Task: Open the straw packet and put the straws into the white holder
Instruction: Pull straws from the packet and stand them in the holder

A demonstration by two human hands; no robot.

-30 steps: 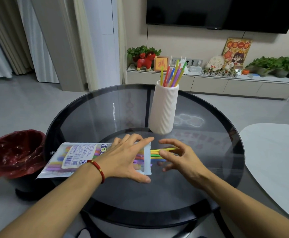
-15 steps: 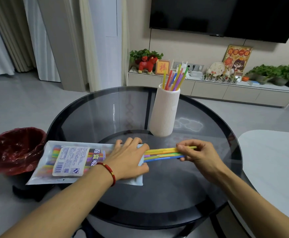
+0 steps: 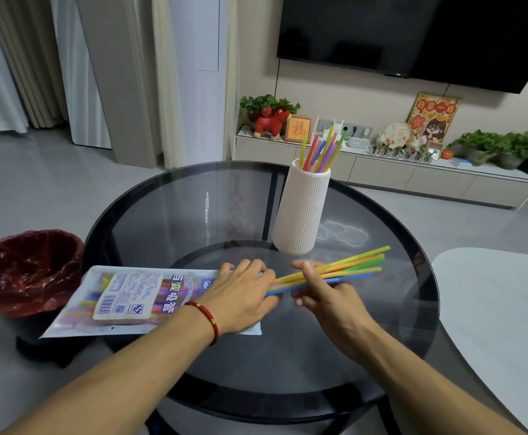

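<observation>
At far left, a red-lined bin (image 3: 24, 271) stands beside the glass surface (image 3: 168, 221). Next, the straw packet (image 3: 124, 299) lies flat, already opened, many straws remaining inside. Left hand (image 3: 240, 296) presses its open end down, palm flat. Right hand (image 3: 328, 293) pinches a bundle of straws (image 3: 350, 266), nearly withdrawn. White holder (image 3: 300, 211) behind already contains several straws; insertion of this bundle remains.

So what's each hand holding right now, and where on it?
Right hand grips a bundle of straws near their packet end. Left hand presses flat on the straw packet at its open end.
</observation>
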